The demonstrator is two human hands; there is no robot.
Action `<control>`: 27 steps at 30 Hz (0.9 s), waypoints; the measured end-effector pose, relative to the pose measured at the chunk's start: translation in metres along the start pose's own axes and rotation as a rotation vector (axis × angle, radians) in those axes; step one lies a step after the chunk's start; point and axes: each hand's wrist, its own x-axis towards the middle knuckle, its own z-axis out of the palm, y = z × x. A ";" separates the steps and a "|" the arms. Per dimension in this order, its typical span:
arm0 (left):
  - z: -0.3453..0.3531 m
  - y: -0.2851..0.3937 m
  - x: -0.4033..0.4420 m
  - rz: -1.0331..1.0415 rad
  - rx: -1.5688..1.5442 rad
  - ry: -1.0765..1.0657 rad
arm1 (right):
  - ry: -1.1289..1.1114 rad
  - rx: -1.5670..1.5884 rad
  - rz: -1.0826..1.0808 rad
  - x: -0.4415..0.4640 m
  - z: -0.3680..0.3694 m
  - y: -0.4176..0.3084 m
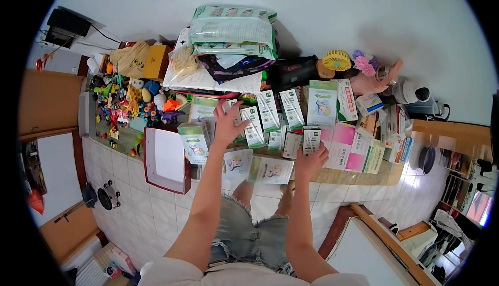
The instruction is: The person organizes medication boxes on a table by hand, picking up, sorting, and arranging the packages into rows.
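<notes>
My right hand is closed on a small white-and-green box, gripping its lower end near the table's front edge. My left hand is over the boxes to the left with its fingers spread, and its thumb points toward a slim white-and-green box. What lies beneath the left palm is partly hidden. Two more slim boxes, one in the middle and one further right, lean at the back. A larger green-topped box stands left of my left wrist.
An open box with a white inside sits at the table's front left, near a heap of toys. Pink-and-white boxes lie to the right. Behind are a stacked plastic package, a yellow fan and a white kettle-like object.
</notes>
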 end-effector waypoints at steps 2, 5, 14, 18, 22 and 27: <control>-0.004 -0.014 -0.001 -0.035 -0.267 0.067 | -0.013 -0.012 0.004 0.001 -0.002 -0.004; -0.006 -0.020 -0.015 -0.171 -0.177 0.062 | 0.016 0.012 -0.019 -0.001 0.002 0.003; 0.035 -0.018 -0.022 -0.400 -0.038 0.182 | -0.105 -0.274 -0.035 0.000 -0.008 0.046; 0.028 -0.010 -0.007 -0.523 0.026 0.080 | -0.108 -0.318 -0.069 0.001 -0.012 0.034; 0.016 0.009 -0.007 -0.533 0.043 0.120 | -0.180 -0.020 -0.219 -0.021 -0.001 -0.005; 0.008 -0.016 -0.022 -0.475 0.051 0.181 | -0.436 0.298 -0.317 -0.050 0.038 -0.065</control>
